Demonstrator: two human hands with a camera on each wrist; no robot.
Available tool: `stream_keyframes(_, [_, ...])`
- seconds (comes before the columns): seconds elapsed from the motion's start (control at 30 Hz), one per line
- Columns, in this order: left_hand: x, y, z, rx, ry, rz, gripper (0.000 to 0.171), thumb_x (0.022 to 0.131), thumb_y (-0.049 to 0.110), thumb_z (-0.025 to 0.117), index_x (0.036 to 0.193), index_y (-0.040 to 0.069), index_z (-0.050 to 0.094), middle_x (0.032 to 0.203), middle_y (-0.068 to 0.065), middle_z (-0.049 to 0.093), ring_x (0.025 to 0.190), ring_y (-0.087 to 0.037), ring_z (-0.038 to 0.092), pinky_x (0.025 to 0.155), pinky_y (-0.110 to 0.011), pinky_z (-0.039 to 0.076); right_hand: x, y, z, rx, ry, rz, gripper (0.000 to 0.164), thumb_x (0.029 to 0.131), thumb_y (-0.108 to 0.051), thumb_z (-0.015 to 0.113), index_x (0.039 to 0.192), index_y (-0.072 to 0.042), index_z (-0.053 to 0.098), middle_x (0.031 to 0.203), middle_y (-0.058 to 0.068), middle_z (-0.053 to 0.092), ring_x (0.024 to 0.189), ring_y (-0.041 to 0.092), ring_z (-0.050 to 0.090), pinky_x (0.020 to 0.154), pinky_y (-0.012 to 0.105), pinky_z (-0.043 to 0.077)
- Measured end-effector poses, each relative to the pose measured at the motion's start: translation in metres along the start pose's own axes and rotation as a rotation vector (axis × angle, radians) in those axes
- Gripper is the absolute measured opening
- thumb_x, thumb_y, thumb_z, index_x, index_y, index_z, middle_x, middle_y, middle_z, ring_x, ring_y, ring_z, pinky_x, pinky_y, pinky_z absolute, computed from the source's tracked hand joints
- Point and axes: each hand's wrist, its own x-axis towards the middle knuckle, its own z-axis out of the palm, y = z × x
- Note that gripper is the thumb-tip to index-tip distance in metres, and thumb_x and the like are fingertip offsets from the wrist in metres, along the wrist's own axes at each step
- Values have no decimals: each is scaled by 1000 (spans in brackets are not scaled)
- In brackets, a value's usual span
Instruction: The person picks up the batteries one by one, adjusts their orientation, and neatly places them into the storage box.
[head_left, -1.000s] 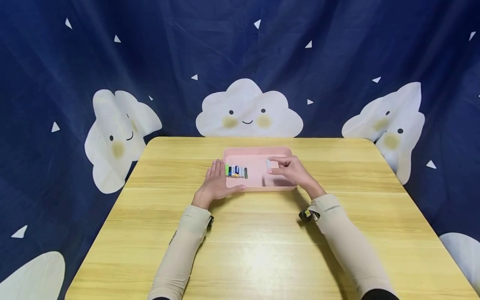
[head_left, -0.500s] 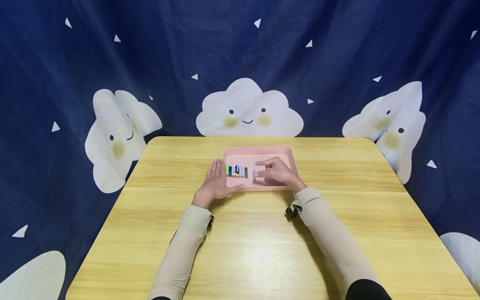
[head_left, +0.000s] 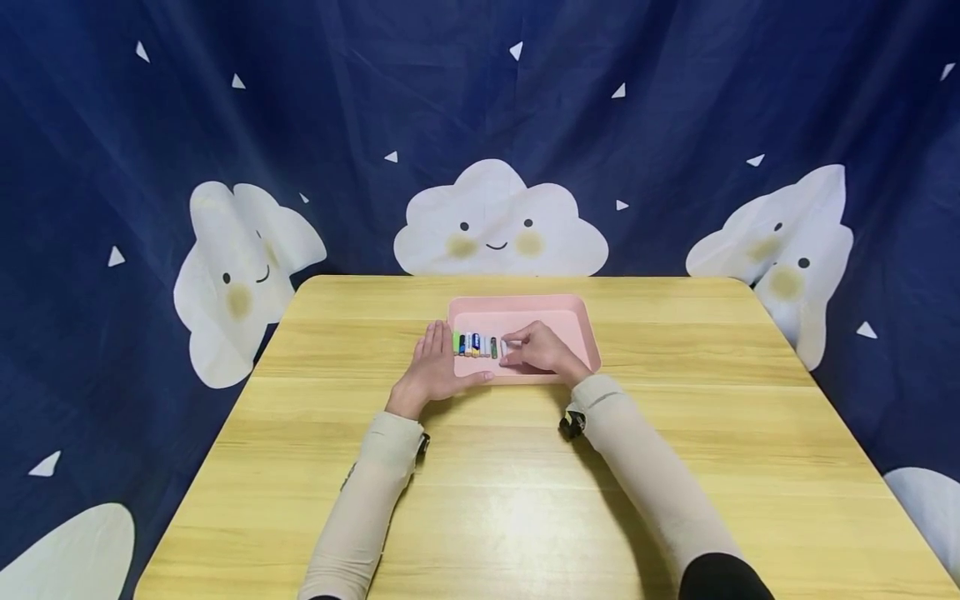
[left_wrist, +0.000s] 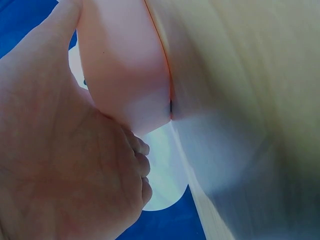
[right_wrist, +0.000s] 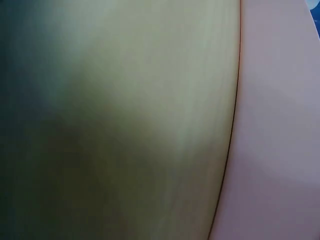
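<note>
A pink tray [head_left: 551,312] lies on the table, with a side-by-side row of small batteries [head_left: 476,345] at its left end. My left hand [head_left: 429,371] rests against the tray's left end, fingers straight and thumb along the front rim. In the left wrist view, the palm [left_wrist: 70,155] is beside the tray's outer wall [left_wrist: 125,60]. Between thumb and fingertips, my right hand [head_left: 543,348] pinches a whitish battery [head_left: 504,348] low inside the tray. That battery stands just right of a dark green battery [head_left: 493,348], a narrow gap apart. The right wrist view shows no hand, only tray wall [right_wrist: 280,130] and table.
The wooden table [head_left: 525,475] extends around the tray on all sides. A dark blue curtain [head_left: 337,100] with white clouds and triangles hangs behind and beside it. The tray's raised rim surrounds the batteries.
My right hand has moved left and down across the tray with the whitish battery, close to the row's right end. The left hand has stayed in place.
</note>
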Motion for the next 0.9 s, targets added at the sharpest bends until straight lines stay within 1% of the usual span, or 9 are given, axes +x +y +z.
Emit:
stream_keyframes(0.23, [1,0,1,2,0,-1,132,84,83,54,163,-6,-3,173,-27,-7,163,-40,-7,133,-55,5,3,-6,4,-17,12,11,54,78,-18,91,126,-1,73,121,18,75,64,10,40,63,21,37])
stream_keyframes(0.33, [-2,1,-1,11,2,-1,130,85,81,55,163,-7,-2,173,-27,-5,163,-40,-6,133,-55,7,5,-7,6,-44,20,13,53,79,-19,91,126,-2,73,112,17,79,67,10,41,69,21,39])
stream_keyframes(0.4, [-2,1,-2,23,-5,-6,129,86,80,55,163,-6,-3,173,-27,-6,163,-39,-7,133,-54,7,6,-6,8,-68,25,13,54,79,-21,91,127,-3,73,97,15,80,67,10,42,72,20,40])
stream_keyframes(0.47, [-2,1,-1,24,-12,-11,129,86,81,55,163,-5,-4,173,-26,-7,163,-38,-8,133,-53,6,6,-6,9,-70,22,22,55,79,-21,91,128,-5,73,80,11,76,64,9,42,69,21,41])
stream_keyframes(0.53, [-2,1,0,11,-10,-9,130,86,81,56,163,-5,-5,173,-26,-7,163,-38,-8,133,-53,6,6,-6,10,-68,23,24,56,78,-21,92,128,-5,73,64,5,67,59,8,42,64,20,40])
stream_keyframes(0.6, [0,-1,2,3,-6,-5,131,85,82,55,163,-4,-5,173,-26,-7,163,-39,-8,133,-54,5,6,-6,10,-55,22,20,56,77,-19,92,128,-5,73,57,-2,59,54,6,42,57,20,38])
stream_keyframes(0.63, [1,-2,3,-2,0,0,131,85,83,54,163,-4,-5,173,-26,-7,163,-39,-8,133,-54,5,6,-7,10,-49,18,16,57,77,-18,92,129,-4,72,53,-3,54,52,6,40,54,21,36])
stream_keyframes(0.77, [5,-6,5,-2,6,3,132,84,84,54,163,-4,-6,173,-26,-7,163,-38,-10,133,-53,3,8,-7,10,-56,18,-1,58,78,-18,92,130,-3,71,51,-7,48,50,5,39,53,21,36])
stream_keyframes(0.9, [5,-6,4,-8,-3,-3,131,85,82,56,163,-4,-6,173,-26,-7,163,-38,-10,133,-53,3,8,-8,10,-60,11,17,61,77,-19,92,132,-3,70,52,-5,50,50,6,41,52,21,36])
